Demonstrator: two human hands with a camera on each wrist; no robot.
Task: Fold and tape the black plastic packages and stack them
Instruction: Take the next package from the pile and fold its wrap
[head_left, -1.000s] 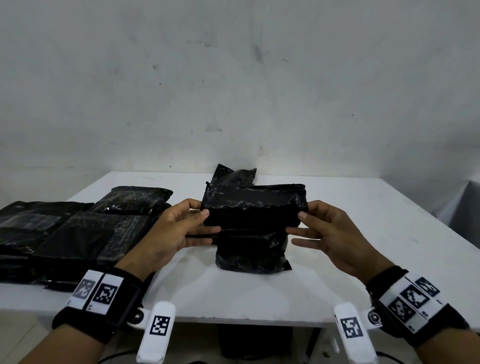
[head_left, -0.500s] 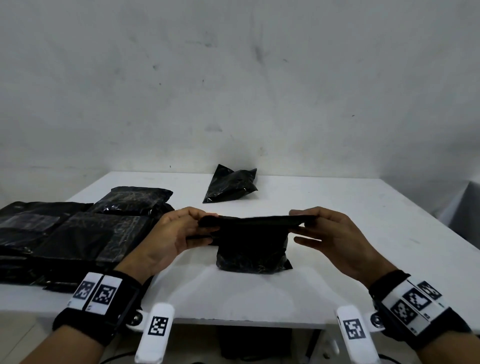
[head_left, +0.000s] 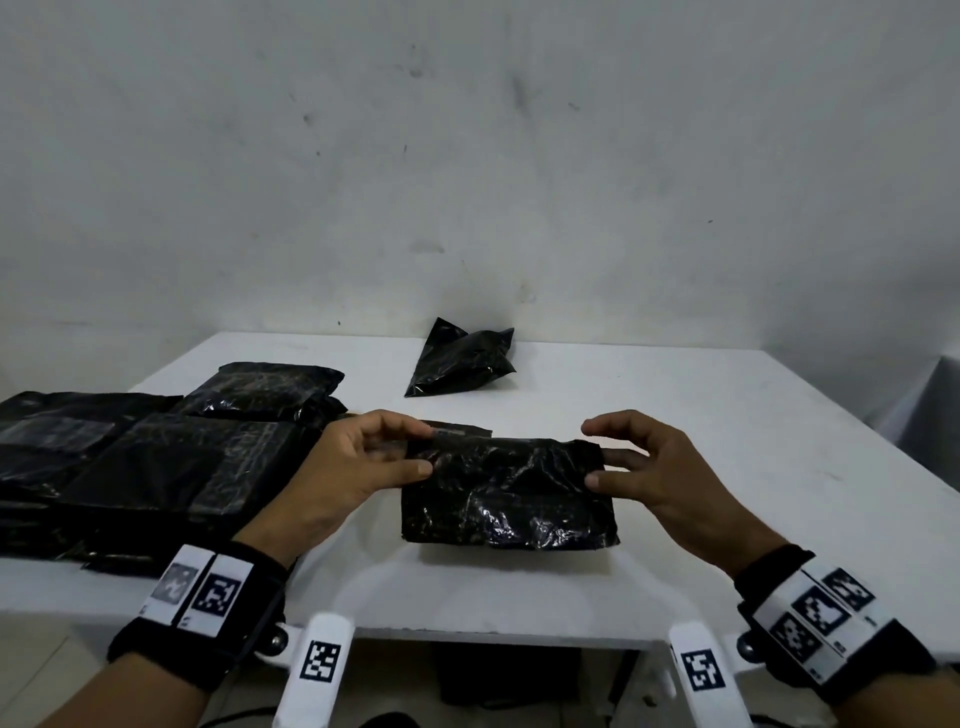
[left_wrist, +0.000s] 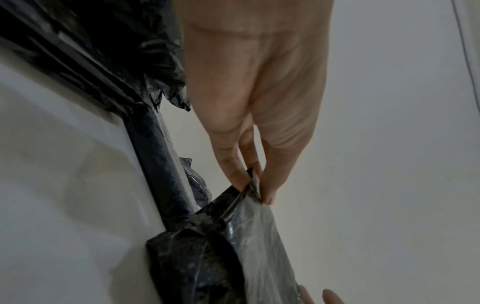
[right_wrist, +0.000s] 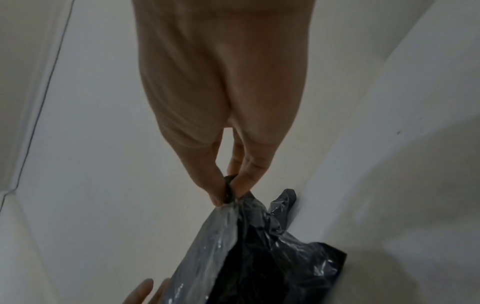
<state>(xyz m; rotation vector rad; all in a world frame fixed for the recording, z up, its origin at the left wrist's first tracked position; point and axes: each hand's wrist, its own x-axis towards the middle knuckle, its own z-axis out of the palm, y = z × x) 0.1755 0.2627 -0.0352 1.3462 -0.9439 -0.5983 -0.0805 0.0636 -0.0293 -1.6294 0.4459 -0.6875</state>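
So both hands are pinching the flap: left hand (head_left: 358, 467) and right hand (head_left: 660, 478) each grip a top corner of the black package (head_left: 509, 499) sitting mid-tabletop (head_left: 727, 441). That slick plastic could spring back open if either pinch slips before tape goes on. Finished stack (head_left: 156, 457) sits left, loose bag (head_left: 462, 361) behind, neither blocking.

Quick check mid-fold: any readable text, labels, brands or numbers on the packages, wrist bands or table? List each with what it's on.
No readable words, brands or numbers in any view.
Wrist bands: black-and-white square marker patterns only, no letters.
White camera mounts: one marker pattern each, no text.
Stacked black packages: pale rectangular patches, blurred; no print can be made out.
Package being folded: glossy black plastic, no print visible.
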